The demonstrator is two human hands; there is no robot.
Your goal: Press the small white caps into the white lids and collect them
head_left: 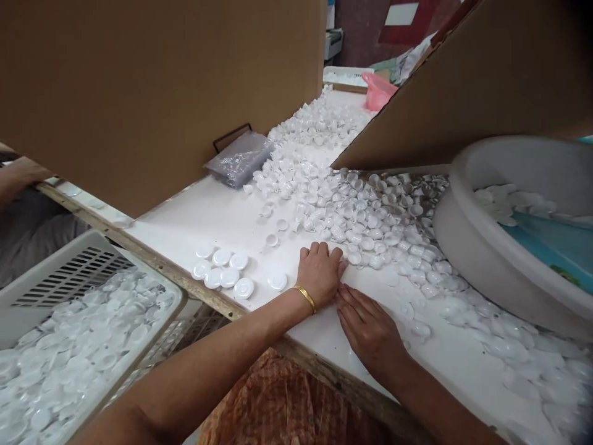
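Note:
My left hand (319,272), with a gold bangle at the wrist, is closed with its fingers curled down at the near edge of a heap of small white plastic cups (324,210). Against it presses my right hand (368,330), fingers closed together and tips meeting under the left. Whatever lies between the two hands is hidden. To the left, several round white pieces (222,269) sit grouped on the white table (180,222), and a single round piece (277,282) lies nearer my left wrist. Flatter, clear-looking pieces (419,329) are scattered beyond my right hand.
A white basket (178,296) full of white pieces stands below the table edge at left. Cardboard panels (162,80) rise behind and at right. A large grey tub (445,228) stands right, a wrapped clear packet (241,159) at centre. Another person's arm (21,176) shows far left.

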